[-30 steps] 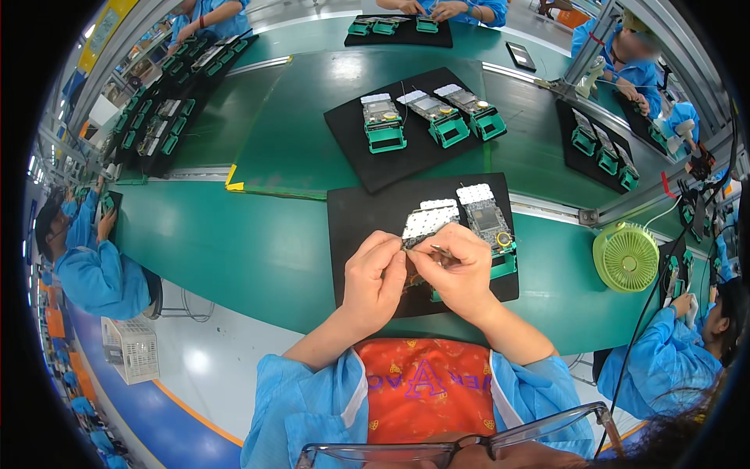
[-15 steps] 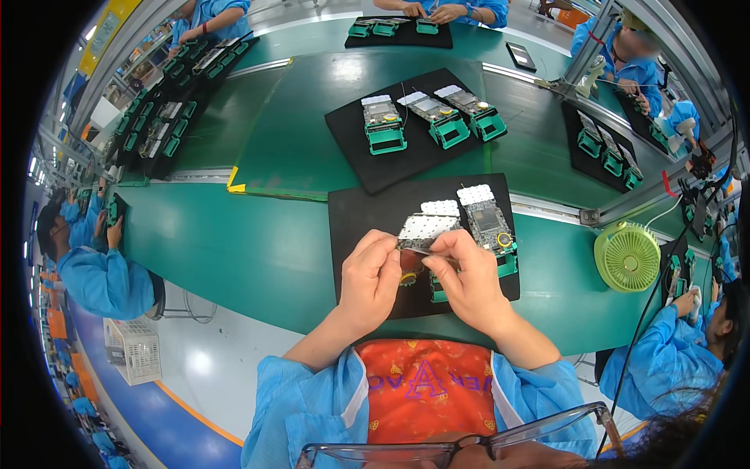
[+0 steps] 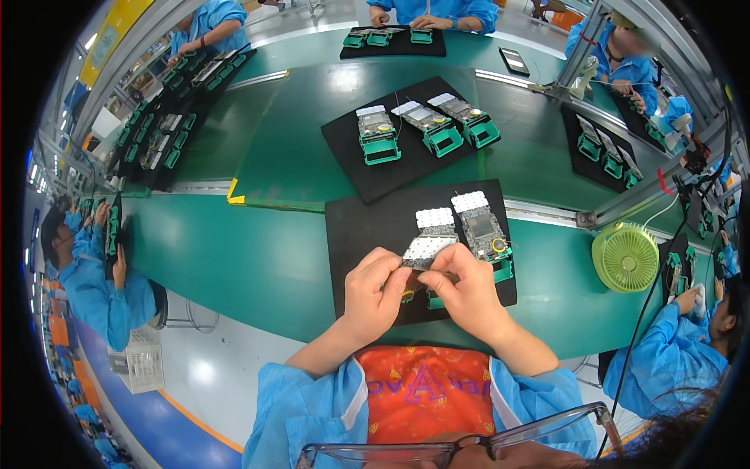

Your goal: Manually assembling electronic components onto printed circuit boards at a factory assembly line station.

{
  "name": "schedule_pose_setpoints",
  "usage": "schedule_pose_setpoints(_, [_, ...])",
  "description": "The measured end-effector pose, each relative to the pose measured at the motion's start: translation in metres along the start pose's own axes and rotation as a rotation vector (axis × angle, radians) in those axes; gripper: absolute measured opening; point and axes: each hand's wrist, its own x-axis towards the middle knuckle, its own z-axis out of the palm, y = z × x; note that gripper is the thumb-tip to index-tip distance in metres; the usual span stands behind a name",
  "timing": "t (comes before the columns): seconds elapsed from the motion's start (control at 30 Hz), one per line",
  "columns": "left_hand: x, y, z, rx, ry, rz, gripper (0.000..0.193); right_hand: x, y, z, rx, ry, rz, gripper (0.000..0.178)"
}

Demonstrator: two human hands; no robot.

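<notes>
A circuit board with a white dotted panel [image 3: 428, 249] is held up, tilted, between both my hands. My left hand [image 3: 376, 291] pinches its left corner with thumb and fingers. My right hand [image 3: 466, 291] grips the near right edge, and the fingertips of both hands come close together there. Under them lies a black mat [image 3: 348, 227]. Just beyond the held board, a second board with a white pad [image 3: 434, 219] rests on the mat, partly covered. To the right lies another board [image 3: 483, 225] with a yellow ring and a green frame. A green frame beneath my right hand is mostly hidden.
Farther off, another black mat [image 3: 344, 141] carries three board units in green frames [image 3: 380, 150]. A light green fan [image 3: 625, 259] stands at the right, its cable rising behind. Co-workers in blue [image 3: 101, 270] sit around the green table [image 3: 211, 250]. Metal posts stand at the right.
The held board has come slightly lower and nearer, so more of the board behind it shows. Both hands keep their grip. At the left, a co-worker has raised a black tray upright.
</notes>
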Motion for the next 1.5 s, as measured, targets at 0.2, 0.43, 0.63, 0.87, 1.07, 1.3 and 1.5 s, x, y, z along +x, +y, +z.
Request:
schedule_pose_setpoints(0.2, [-0.006, -0.002, -0.002, -0.004, -0.012, -0.029, 0.006, -0.006, 0.003, 0.0, -0.004, -0.03, 0.035, 0.018])
schedule_pose_setpoints(0.43, [-0.003, -0.053, -0.021, -0.314, -0.044, -0.52, 0.038, 0.005, 0.021, -0.035, -0.144, 0.222, 0.059, 0.016])
schedule_pose_setpoints(0.63, [-0.001, -0.056, -0.029, 0.09, -0.029, -0.369, 0.059, 0.007, 0.078, -0.096, -0.674, 0.442, 0.21, 0.017])
schedule_pose_setpoints(0.87, [0.065, -0.088, -0.008, 0.447, -0.099, -0.034, 0.041, 0.004, 0.101, -0.1, -0.552, 0.353, 0.339, 0.02])
schedule_pose_setpoints(1.07, [0.106, -0.147, 0.007, 0.769, -0.281, -0.075, 0.035, 0.008, 0.125, -0.102, -0.485, 0.329, 0.317, 0.022])
schedule_pose_setpoints(1.3, [0.116, -0.148, 0.009, 1.089, -0.047, 0.003, 0.023, 0.015, 0.161, -0.096, 0.043, 0.157, 0.318, 0.021])
schedule_pose_setpoints(1.5, [0.028, -0.025, -0.002, -0.38, -0.752, -0.635, 0.015, 0.011, 0.177, -0.084, 0.102, 0.114, 0.31, 0.02])
